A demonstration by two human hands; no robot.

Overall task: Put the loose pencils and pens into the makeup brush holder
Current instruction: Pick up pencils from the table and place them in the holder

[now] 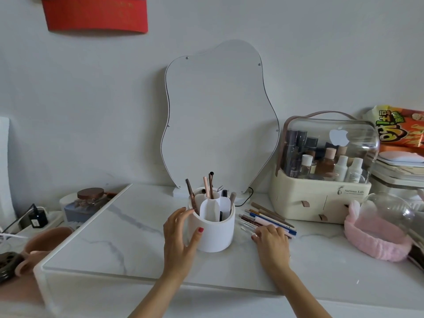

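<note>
Marble bench: your left hand clamps its grip round the holder; your right hand covers the pens, grip indeterminate.

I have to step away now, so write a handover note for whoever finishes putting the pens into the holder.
Left hand: holds the white holder at its left side, thumb on the front.
Right hand: rests on the near ends of the loose pens and pencils; grip unclear.
They lie bunched on the table, right of the holder.
Done: none of that bunch is in.
Left: lift them all into the holder.
</note>
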